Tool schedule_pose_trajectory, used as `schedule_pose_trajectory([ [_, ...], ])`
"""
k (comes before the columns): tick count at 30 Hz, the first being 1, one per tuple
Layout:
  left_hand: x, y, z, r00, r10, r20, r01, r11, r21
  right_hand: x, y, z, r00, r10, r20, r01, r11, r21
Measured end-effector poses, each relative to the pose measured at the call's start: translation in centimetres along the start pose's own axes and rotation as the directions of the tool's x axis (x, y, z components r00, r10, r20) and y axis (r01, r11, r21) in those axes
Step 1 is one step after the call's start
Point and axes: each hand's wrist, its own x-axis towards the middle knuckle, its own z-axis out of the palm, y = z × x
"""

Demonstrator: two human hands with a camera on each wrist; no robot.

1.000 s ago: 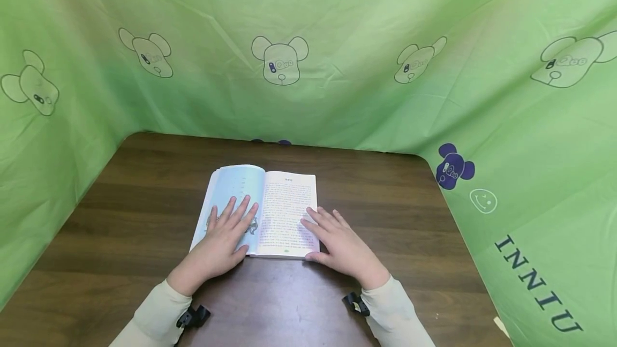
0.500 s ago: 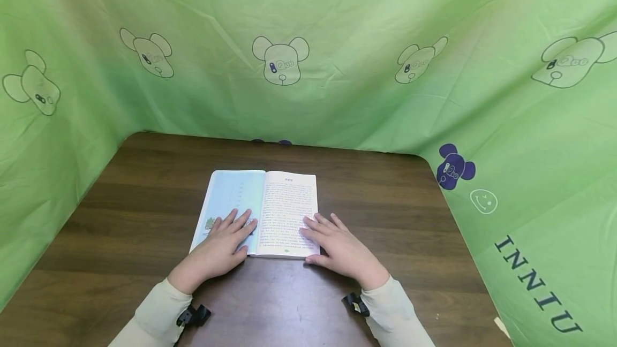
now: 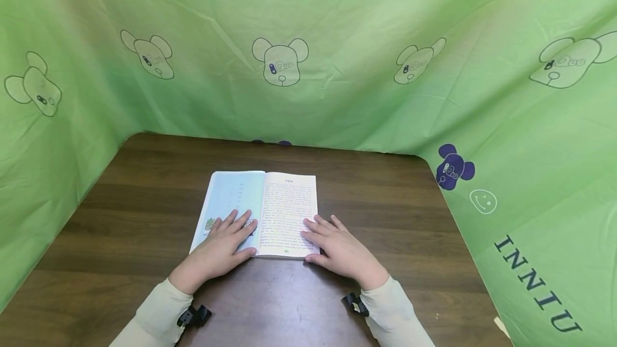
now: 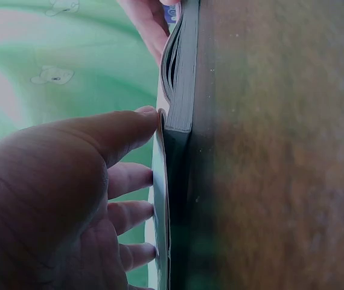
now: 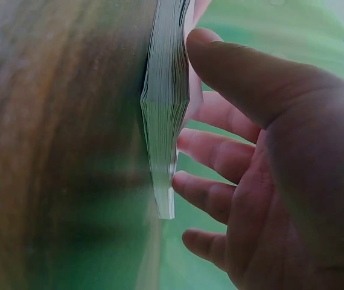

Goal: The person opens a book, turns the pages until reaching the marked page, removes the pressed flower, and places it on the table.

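An open book (image 3: 289, 202) lies flat on the table, a pale blue illustrated page on the left and a page of printed text on the right. My left hand (image 3: 217, 250) rests on the lower part of the blue page, fingers extended, its thumb by the bottom edge near the spine. Over the right page's outer edge lies my right hand (image 3: 342, 250), fingers spread and thumb at the lower corner. In the left wrist view the left thumb touches the thin left side of the book (image 4: 162, 199). The right wrist view shows the thick page block (image 5: 166, 109) beside the right fingers.
The brown wooden table (image 3: 395, 208) surrounds the book. Green cloth (image 3: 337, 100) printed with bear heads hangs at the back and both sides. A small pale object (image 3: 501, 326) sits at the table's right edge. Black wrist cameras (image 3: 194, 316) are strapped to both sleeves.
The left hand's fingers have slid down the blue page, which now lies flatter, and its thumb has moved right toward the spine. The right fingers have shifted slightly down the page's edge.
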Motion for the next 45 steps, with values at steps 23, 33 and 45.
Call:
schedule_pose_trajectory([
  [23, 0.3, 0.3, 0.2, 0.99, 0.124, -0.065, -0.119, 0.99, 0.073, 0.4, -0.1, -0.4, 0.989, -0.103, -0.101, 0.097, 0.993, -0.063],
  [33, 0.2, 0.5, 0.6, 0.992, 0.114, -0.046, -0.11, 0.991, 0.08, 0.6, 0.3, -0.3, 0.952, -0.156, -0.263, 0.133, 0.986, -0.104],
  [45, 0.5, 1.7, 0.6, 0.995, 0.02, -0.096, -0.014, 0.997, 0.071, 0.7, 0.1, -0.7, 0.872, -0.21, -0.442, 0.149, 0.974, -0.168],
])
